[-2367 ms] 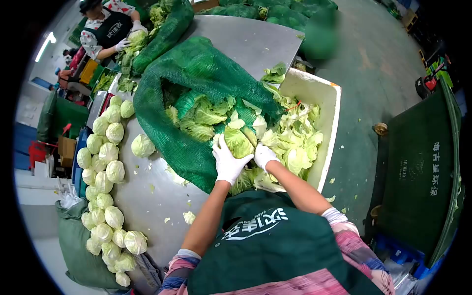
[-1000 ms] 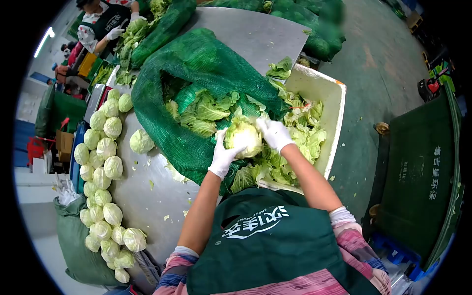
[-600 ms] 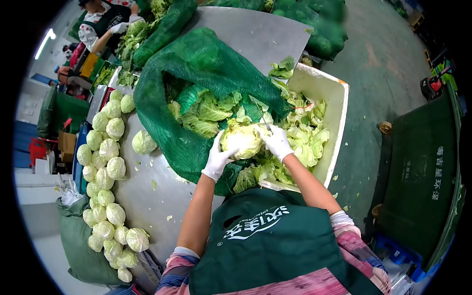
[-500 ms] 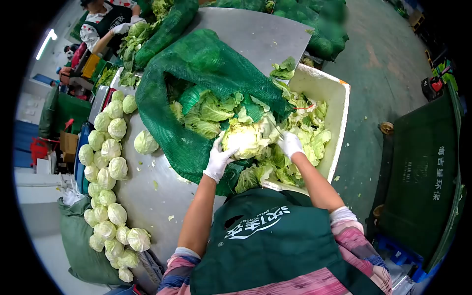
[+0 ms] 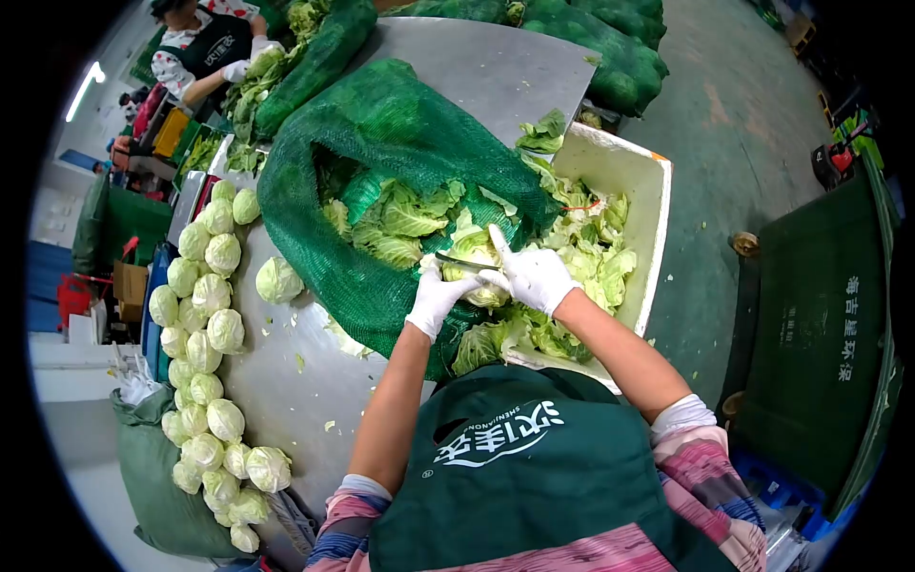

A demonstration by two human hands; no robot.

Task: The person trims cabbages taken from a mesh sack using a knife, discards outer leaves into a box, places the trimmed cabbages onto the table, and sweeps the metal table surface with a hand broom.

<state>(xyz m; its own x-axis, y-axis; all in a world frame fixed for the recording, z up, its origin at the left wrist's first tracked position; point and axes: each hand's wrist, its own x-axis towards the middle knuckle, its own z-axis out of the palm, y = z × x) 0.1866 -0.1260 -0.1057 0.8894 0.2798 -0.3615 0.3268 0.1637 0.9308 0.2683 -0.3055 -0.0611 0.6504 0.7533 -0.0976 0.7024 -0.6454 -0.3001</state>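
Observation:
A pale green cabbage (image 5: 473, 244) with loosened leaves sits at the mouth of a green mesh bag (image 5: 381, 105). My left hand (image 5: 438, 299), in a white glove, grips the cabbage from its left side. In my white-gloved right hand (image 5: 538, 277) is a knife (image 5: 464, 261), its dark blade lying across the cabbage and reaching toward my left fingertips. The handle is hidden in my right hand, whose index finger points away from me. Loose cabbage leaves (image 5: 405, 214) lie in the bag's opening, just beyond my left hand.
Right of the bag, a white foam box (image 5: 658, 205) holds loose leaves. Trimmed cabbages (image 5: 205, 353) line the left of the metal table (image 5: 286, 381), with one single cabbage (image 5: 278, 280) nearer the bag. A co-worker (image 5: 205, 52) handles greens at upper left. A green bin (image 5: 810, 334) stands at right.
My right hand has moved left from the outer leaves to the cabbage, bringing the knife blade across it. My left hand stays on the cabbage.

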